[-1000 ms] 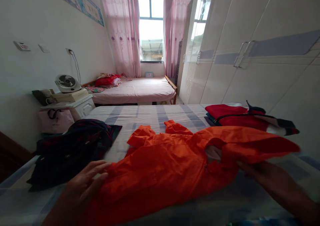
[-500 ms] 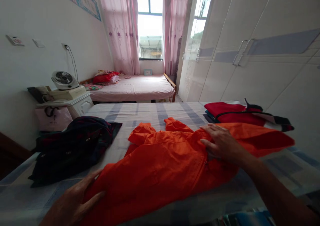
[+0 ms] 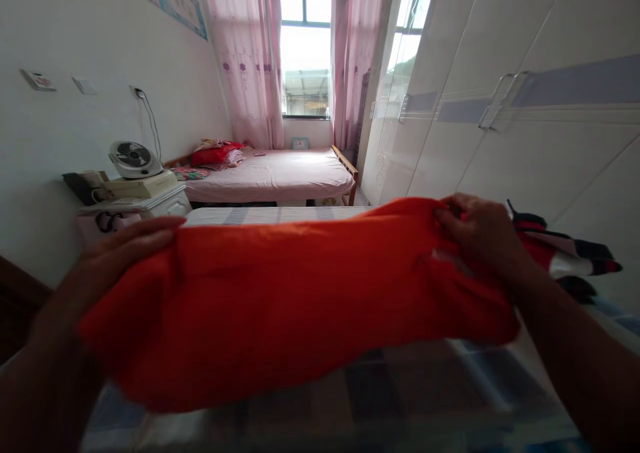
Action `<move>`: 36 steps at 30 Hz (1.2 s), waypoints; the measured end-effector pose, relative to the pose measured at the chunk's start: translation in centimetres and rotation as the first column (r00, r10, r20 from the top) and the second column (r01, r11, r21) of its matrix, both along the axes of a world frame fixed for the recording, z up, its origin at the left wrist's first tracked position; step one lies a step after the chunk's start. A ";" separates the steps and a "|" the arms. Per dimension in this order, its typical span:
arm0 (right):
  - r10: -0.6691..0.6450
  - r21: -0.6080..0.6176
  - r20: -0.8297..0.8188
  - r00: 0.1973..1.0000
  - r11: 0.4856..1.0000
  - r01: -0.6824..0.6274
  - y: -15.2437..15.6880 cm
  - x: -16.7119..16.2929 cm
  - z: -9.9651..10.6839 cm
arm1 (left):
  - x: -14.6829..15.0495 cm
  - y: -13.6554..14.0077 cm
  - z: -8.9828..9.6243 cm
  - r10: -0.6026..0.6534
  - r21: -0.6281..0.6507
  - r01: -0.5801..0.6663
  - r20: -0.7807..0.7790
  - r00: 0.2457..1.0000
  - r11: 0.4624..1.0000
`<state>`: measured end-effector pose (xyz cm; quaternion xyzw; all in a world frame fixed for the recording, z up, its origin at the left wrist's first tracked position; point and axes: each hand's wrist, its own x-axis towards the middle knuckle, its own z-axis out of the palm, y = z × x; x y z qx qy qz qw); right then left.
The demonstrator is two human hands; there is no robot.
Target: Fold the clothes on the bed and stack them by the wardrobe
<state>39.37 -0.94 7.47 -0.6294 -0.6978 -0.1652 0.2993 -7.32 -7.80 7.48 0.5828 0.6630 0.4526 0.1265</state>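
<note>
The orange garment [image 3: 300, 286] hangs as one wide band between the two hands, its upper edge drawn nearly straight from the left fingers to the right ones and its lower part blurred. The right hand [image 3: 483, 233] has its fingers pinched narrow on the cloth at that edge, with a bunched, uneven portion just below them. The left hand [image 3: 115, 253] holds the other end, its fingers lying along the upper corner; its thumb cannot be made out, so how tight that grip is cannot be told. Below the fingers of both hands, the checked bed sheet [image 3: 370, 386] shows under the garment's lower edge, so most of the cloth appears to be off the bed. As for progress, the garment looks gathered into a long, compact shape, which I judge to be partway: the body is fairly smooth, but the end beneath the right fingers is loose, and nothing shows the garment set down or squared up. Just beyond the right fingers, partly hidden by that wrist and forearm, lies a pile of red and dark clothes [image 3: 537, 249], touched by neither hand's fingertips.
</note>
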 end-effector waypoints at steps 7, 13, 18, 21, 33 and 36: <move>-0.032 0.215 -0.060 0.998 0.976 0.044 3.5 -1.9 -1.0 | 4.8 9.4 -4.5 -0.027 -0.056 0.047 0.308 0.951 0.997; 0.001 0.079 -0.185 0.983 0.997 0.014 -3.8 0.0 -9.5 | 3.7 5.9 -11.8 -0.017 -0.269 0.220 0.596 0.803 0.938; -0.251 -0.368 -0.473 0.844 0.927 0.069 -5.4 2.7 -14.1 | 3.7 5.4 -11.7 0.187 -0.403 0.248 0.778 0.600 0.881; -0.196 -0.479 -0.654 0.730 0.855 -0.200 -4.3 2.3 -14.5 | 4.5 6.1 -11.0 0.239 -0.450 0.378 0.839 0.488 0.809; -0.048 -0.275 -0.722 0.690 0.935 -0.223 -0.7 -3.0 -12.5 | 9.5 7.0 -10.2 -0.102 -0.118 0.389 0.860 0.500 0.914; -0.020 -0.217 -0.768 0.640 0.948 -0.231 -1.0 -2.9 -11.2 | 9.5 7.4 -9.1 -0.063 -0.126 0.326 0.855 0.514 0.937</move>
